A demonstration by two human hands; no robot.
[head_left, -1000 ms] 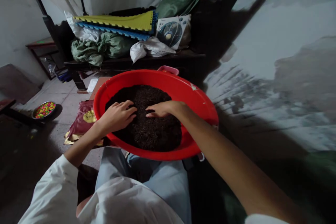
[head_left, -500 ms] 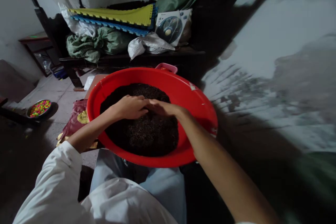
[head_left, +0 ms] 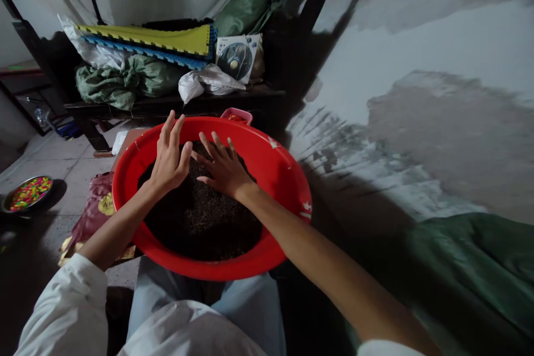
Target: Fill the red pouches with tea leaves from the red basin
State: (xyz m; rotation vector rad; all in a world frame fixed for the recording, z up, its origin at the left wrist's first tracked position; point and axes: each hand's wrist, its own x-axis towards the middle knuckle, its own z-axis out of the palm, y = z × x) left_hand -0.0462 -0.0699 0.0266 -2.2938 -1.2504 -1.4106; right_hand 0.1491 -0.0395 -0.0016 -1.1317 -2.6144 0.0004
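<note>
A large red plastic basin [head_left: 287, 178] sits in front of me, above my knees. Dark brown, crumbly material like loose soil [head_left: 208, 217] fills its bottom; its exact kind I cannot make out. My left hand [head_left: 169, 156] is raised over the basin's left part, fingers up and apart, holding nothing. Close beside it, my right hand [head_left: 223, 169] spreads its fingers above the dark material, also with nothing in it. A small gap shows between the two hands.
A maroon bag [head_left: 94, 203] lies left of the basin. Farther left stands a metal bowl [head_left: 52, 186] of brightly coloured pieces. Behind, a dark bench [head_left: 267, 92] bears foam mats [head_left: 167, 39], sacks and a fan box [head_left: 237, 58]. A pink container [head_left: 246, 115] touches the far rim; a wall stands right.
My hands, together over the dark material before, have come apart and opened. The left has risen toward the far rim. The view has turned to the right.
</note>
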